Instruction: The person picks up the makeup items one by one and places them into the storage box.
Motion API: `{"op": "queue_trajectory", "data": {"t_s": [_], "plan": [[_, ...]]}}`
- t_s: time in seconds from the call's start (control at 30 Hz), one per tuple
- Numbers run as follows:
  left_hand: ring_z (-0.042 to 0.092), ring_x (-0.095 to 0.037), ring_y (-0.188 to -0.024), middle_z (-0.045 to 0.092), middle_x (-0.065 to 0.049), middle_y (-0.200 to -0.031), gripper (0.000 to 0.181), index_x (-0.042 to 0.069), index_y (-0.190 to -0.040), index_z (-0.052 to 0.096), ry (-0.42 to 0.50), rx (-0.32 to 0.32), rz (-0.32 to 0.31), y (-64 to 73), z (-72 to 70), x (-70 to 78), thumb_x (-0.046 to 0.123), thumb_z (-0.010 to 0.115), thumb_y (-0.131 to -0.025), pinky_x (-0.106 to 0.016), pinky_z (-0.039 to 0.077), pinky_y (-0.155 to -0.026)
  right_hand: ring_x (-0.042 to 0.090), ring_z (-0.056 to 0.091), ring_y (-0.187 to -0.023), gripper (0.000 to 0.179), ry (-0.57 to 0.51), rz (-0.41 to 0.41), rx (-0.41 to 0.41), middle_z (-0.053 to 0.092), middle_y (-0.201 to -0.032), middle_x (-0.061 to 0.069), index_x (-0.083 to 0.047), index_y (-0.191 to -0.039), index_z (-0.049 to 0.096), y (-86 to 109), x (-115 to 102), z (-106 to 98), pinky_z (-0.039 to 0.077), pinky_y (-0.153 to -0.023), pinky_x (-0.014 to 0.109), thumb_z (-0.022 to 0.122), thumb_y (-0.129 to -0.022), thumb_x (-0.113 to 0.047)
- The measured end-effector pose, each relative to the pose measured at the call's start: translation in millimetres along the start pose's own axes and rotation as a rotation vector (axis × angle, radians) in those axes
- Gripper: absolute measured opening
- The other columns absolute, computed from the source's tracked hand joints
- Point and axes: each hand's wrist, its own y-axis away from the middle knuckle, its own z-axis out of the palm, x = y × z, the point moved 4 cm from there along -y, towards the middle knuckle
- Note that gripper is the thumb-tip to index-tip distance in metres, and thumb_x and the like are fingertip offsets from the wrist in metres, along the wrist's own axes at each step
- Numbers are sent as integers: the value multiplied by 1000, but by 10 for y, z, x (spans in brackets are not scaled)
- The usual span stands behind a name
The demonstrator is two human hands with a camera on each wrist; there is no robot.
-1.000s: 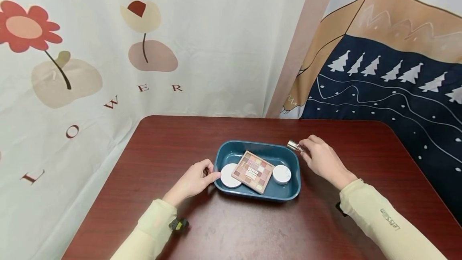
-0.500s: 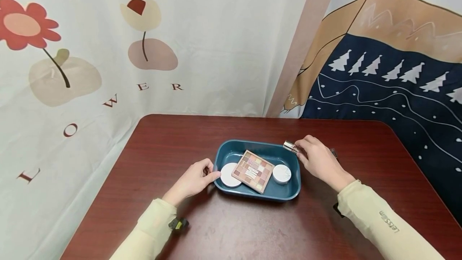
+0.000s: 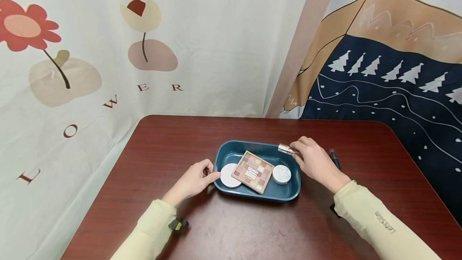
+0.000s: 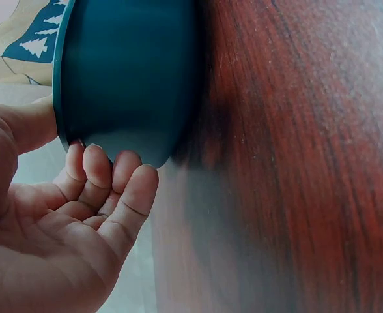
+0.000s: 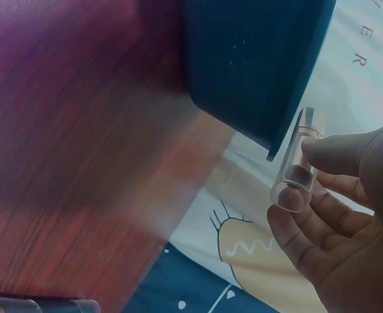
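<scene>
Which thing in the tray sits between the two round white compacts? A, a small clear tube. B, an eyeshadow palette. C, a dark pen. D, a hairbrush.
B: the head view shows the palette lying in the tray between the left compact and the right compact; the tube is in the right hand above the rim, and the pen lies on the table.
</scene>
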Motion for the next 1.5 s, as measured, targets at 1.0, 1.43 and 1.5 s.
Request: {"op": "queue_trajectory", "data": {"t_s": [1.0,1.43,1.5], "plan": [[49,-12,-61,51,2,-66,27,9,-85,53,-3,5,-1,-6,-4,4,21,74,-97,-26,38,-56,22,62,-94,25,30,-97,8,69,-102,10,-2,-108,75,-98,-244,322,60,-81,38,83,-84,0],[49,-13,-61,52,1,-67,27,9,-85,53,4,0,-3,0,-8,19,21,74,-96,-26,39,-56,22,61,-94,26,53,-111,-23,68,-101,9,-1,-109,75,-65,-262,397,59,-83,38,83,-84,-1],[49,-13,-61,53,1,-67,26,9,-85,53,5,0,-6,0,-7,18,21,74,-96,-26,39,-56,22,61,-95,28,53,-107,-30,69,-102,10,-1,-110,75,-59,-263,410,59,-84,38,83,-84,0]]}}
